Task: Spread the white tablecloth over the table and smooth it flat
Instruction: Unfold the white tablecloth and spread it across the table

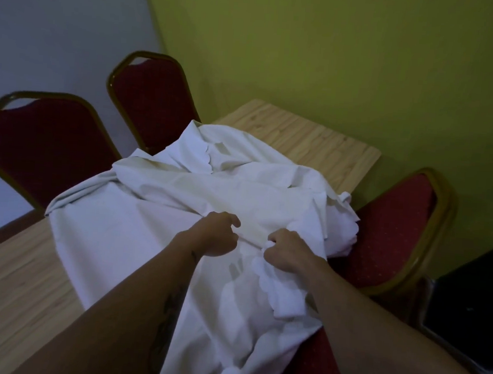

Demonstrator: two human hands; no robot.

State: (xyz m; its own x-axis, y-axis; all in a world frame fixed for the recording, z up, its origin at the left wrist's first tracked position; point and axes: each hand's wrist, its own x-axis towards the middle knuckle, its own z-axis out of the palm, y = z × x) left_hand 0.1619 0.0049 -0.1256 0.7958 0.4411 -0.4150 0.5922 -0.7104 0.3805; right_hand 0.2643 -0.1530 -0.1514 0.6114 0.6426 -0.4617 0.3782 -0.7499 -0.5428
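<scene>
A white tablecloth (155, 209) with a scalloped hem lies bunched and folded over the light wooden table (316, 142). It covers the near and middle part and hangs off the left and near edges. The far corner of the table is bare. My left hand (215, 234) grips a fold of the cloth near the middle with curled fingers. My right hand (286, 250) pinches a bunch of the same fold just to the right. A heap of loose cloth sits at the right edge beside my right hand.
Two red padded chairs with gold frames (45, 144) (152, 96) stand along the table's left side. Another red chair (389, 227) is at the right, and a red seat (319, 369) shows below the cloth. A green wall (339, 46) runs behind. A dark object (472, 299) is at lower right.
</scene>
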